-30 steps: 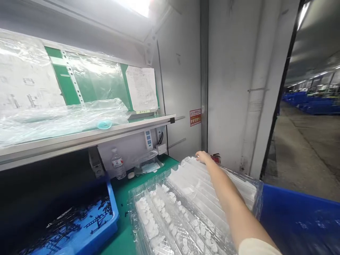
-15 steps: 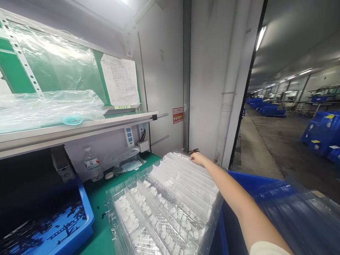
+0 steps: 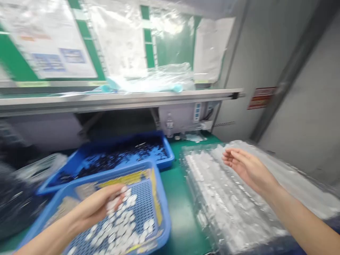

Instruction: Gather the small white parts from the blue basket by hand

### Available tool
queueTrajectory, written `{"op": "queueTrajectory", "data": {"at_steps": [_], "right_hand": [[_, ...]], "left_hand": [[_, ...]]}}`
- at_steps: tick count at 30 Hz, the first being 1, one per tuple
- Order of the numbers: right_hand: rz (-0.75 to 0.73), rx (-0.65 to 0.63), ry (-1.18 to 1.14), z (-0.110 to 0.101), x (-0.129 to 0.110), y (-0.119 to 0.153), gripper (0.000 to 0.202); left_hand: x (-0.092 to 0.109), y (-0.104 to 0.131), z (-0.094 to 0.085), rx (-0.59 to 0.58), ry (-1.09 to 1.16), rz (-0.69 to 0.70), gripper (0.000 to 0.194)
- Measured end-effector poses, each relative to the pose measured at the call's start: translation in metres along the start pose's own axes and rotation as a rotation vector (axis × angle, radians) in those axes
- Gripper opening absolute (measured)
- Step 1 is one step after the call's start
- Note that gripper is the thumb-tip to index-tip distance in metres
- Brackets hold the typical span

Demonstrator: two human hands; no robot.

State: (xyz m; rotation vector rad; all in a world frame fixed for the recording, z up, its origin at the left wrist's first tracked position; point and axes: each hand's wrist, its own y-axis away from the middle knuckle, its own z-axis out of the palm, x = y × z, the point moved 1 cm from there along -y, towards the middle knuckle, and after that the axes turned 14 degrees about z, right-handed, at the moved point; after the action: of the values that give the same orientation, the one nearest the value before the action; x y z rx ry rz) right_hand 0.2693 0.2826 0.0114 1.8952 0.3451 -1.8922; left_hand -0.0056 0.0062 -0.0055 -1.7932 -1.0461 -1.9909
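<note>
Over the near blue perforated plastic basket (image 3: 156, 198) at the green bench's front edge, the left hand (image 3: 101, 207) pinched small white round parts (image 3: 124, 226), which could spill, while the empty, unclenched right hand (image 3: 248, 168) hovered above clear blister trays (image 3: 212, 198).

Bench: your green-topped bench (image 3: 175, 184).
Left, near: blue mesh basket (image 3: 159, 198).
Left, far: blue tray (image 3: 167, 156).
Right: clear blister trays (image 3: 212, 191).
Far: water bottle (image 3: 169, 124).

Bright overhead light glared off the plastic sheeting (image 3: 159, 76), and motion blur smeared everything, worst toward the edges.
</note>
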Motion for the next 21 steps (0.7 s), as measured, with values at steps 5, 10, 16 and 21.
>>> {"op": "queueTrajectory", "data": {"at_steps": [5,10,16,21], "right_hand": [[0.522,-0.454,-0.473,0.132,0.026,0.089,0.032],[0.838,-0.404,-0.781,0.225,0.06,0.099,0.016],[0.887,-0.518,-1.027,0.272,0.072,0.093,0.033],[0.895,-0.5,-1.052,0.272,0.076,0.096,0.032]], "left_hand": [[0.008,-0.012,0.014,-0.175,0.198,0.012,0.024],[0.014,-0.012,0.014,-0.223,0.193,0.146,0.018],[0.007,-0.004,0.009,-0.401,0.091,0.192,0.004],[0.002,-0.007,0.001,-0.406,0.181,0.173,0.007]]}}
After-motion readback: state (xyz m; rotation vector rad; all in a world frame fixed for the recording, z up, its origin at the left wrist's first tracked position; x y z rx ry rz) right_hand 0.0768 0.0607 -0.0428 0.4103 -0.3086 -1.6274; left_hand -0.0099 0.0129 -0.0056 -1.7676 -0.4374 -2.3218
